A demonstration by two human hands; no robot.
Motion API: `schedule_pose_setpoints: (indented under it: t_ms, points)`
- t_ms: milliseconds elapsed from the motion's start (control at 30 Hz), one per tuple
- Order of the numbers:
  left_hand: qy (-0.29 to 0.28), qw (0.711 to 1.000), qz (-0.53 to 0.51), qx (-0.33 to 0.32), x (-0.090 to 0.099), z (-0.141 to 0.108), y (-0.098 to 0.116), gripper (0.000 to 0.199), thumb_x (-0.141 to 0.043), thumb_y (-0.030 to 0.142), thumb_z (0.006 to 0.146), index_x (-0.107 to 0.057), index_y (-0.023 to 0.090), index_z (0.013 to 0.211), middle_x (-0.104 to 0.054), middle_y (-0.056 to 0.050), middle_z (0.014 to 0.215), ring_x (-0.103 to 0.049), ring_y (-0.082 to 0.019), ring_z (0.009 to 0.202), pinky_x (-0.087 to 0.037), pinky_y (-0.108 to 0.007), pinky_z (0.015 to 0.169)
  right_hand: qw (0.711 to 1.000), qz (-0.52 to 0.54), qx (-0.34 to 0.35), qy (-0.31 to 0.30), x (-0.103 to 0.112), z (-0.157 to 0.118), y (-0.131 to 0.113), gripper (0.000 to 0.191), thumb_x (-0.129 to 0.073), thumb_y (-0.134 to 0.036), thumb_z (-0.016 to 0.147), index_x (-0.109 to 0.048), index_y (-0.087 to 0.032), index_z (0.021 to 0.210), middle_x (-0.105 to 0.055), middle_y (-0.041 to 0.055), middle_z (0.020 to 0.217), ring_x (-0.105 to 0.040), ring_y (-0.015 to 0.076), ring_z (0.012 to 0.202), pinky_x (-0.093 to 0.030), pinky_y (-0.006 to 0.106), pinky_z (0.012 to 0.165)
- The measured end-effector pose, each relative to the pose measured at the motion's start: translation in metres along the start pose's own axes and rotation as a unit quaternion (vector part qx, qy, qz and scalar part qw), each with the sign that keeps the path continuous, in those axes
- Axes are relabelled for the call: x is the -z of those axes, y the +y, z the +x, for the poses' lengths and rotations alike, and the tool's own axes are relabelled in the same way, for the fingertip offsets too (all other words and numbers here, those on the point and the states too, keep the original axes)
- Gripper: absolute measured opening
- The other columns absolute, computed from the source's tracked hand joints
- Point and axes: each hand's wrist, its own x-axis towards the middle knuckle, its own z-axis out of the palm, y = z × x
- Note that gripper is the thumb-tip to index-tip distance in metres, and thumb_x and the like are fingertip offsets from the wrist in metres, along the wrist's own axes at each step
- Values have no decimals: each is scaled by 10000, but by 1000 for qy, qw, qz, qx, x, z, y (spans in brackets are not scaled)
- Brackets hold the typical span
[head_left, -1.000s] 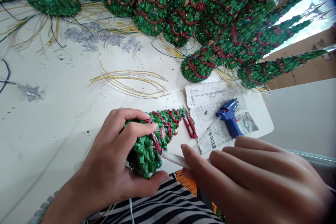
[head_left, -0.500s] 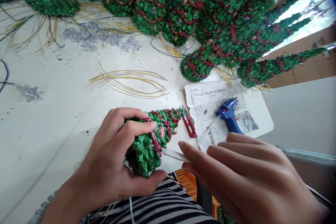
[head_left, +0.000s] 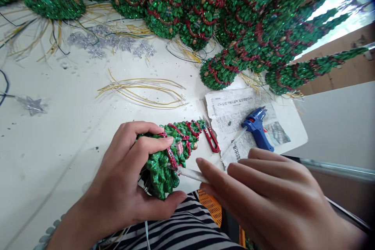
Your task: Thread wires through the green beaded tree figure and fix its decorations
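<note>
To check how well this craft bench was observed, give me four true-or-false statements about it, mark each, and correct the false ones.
1. The left hand grips a small glittery green tree with red garland. True.
2. The right hand grips the blue hot glue gun. False: the gun lies on newspaper; the right hand holds a pale rod.
3. Red-handled snips lie beside the small tree. True.
4. The yellow strands lie in a basket. False: they lie on the white table.
</note>
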Motion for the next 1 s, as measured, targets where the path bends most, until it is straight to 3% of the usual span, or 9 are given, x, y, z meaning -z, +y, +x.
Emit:
schedule_pose_setpoints:
  t_ms: [167, 500, 667, 767, 900, 1000]
  points:
    - [1, 1000, 2, -2, 0, 0, -1, 472, -683, 448, 820, -515, 204, 1188, -540, -92, 1190, -547, -252, 1103, -511, -389, 923, 999, 3, -25, 27, 0, -8, 1, 222, -423, -192, 1039, -610, -110, 1128, -456, -56, 535, -306, 118, 474, -214, 338, 506]
    - [1, 1000, -4, 1, 0, 0, 0, 456, -683, 431, 824, -526, 197, 1183, -542, -98, 1189, -548, -253, 1105, -514, -391, 932, 1000, 1, -19, 21, -6, -6, 0, 204, -423, -195, 1038, -608, -122, 1084, -452, -58, 542, -301, 121, 481, -206, 343, 511]
    - [2, 1000, -4, 6, 0, 0, 0, 467, -670, 435, 828, -481, 243, 1210, -540, -88, 1194, -547, -263, 1106, -531, -413, 914, 999, -2, -19, 32, -4, -4, 0, 207, -429, -206, 1038, -614, -121, 1072, -453, -64, 524, -321, 118, 456, -220, 336, 485]
    - [4, 1000, -4, 2, 0, 0, 0, 465, -673, 435, 828, -496, 227, 1203, -547, -92, 1189, -552, -264, 1102, -527, -409, 915, 1000, -2, 0, 3, -2, -2, 0, 220, -425, -193, 1040, -622, -102, 1074, -478, -62, 527, -362, 105, 442, -250, 323, 469]
    - [1, 1000, -5, 7, 0, 0, 0, 437, -641, 429, 843, -510, 212, 1199, -534, -97, 1203, -539, -259, 1122, -503, -398, 947, 1000, -16, -13, 19, 1, 0, -1, 245, -409, -183, 1040, -628, -87, 1097, -483, -56, 515, -387, 108, 425, -268, 320, 461]
    - [3, 1000, -4, 6, 0, 0, 0, 444, -656, 429, 834, -515, 207, 1192, -534, -93, 1202, -539, -247, 1117, -498, -388, 950, 1000, -11, 5, -16, 3, -1, -1, 234, -432, -161, 1032, -622, -69, 1132, -521, -52, 532, -443, 93, 429, -324, 296, 452]
